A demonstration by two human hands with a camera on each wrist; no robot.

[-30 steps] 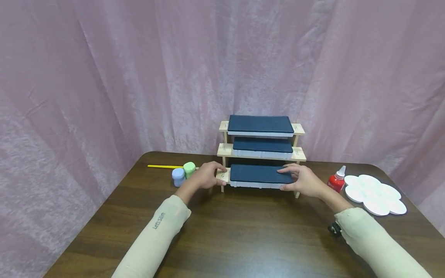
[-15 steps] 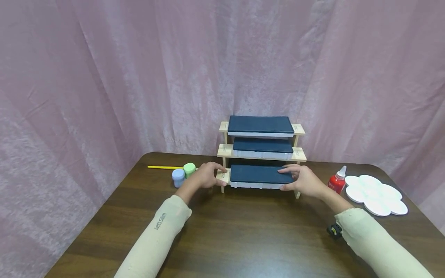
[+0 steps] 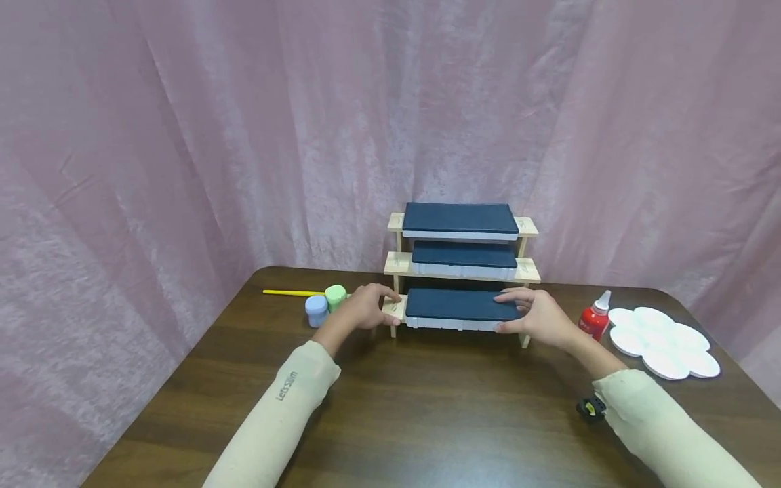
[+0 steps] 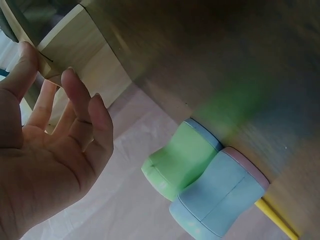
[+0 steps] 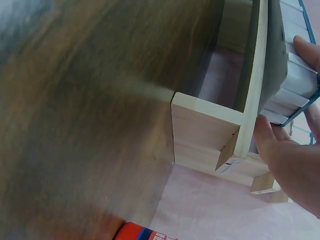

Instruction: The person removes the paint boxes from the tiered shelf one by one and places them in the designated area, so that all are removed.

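Observation:
A three-tier wooden rack (image 3: 396, 261) stands at the table's back, with a flat white box under a dark blue lid on each step. My left hand (image 3: 366, 306) grips the left end of the lowest shelf (image 3: 393, 308), thumb at the front edge. In the left wrist view its fingers (image 4: 75, 92) curl by the board's end. On the right, my right hand (image 3: 539, 318) holds the right end of the lowest box (image 3: 460, 305), thumb low at the front and fingers over the lid. The right wrist view shows this box (image 5: 295, 80) from below, over the shelf.
Blue (image 3: 316, 310) and green (image 3: 335, 296) jars stand left of the rack beside a yellow stick (image 3: 293, 293). To the right are a red bottle (image 3: 594, 318) with a white nozzle and a white flower-shaped palette (image 3: 665, 342). A pink curtain (image 3: 305, 135) hangs behind the table.
The whole head view shifts slightly to the right. Both hands keep their places on the rack and the lowest box.

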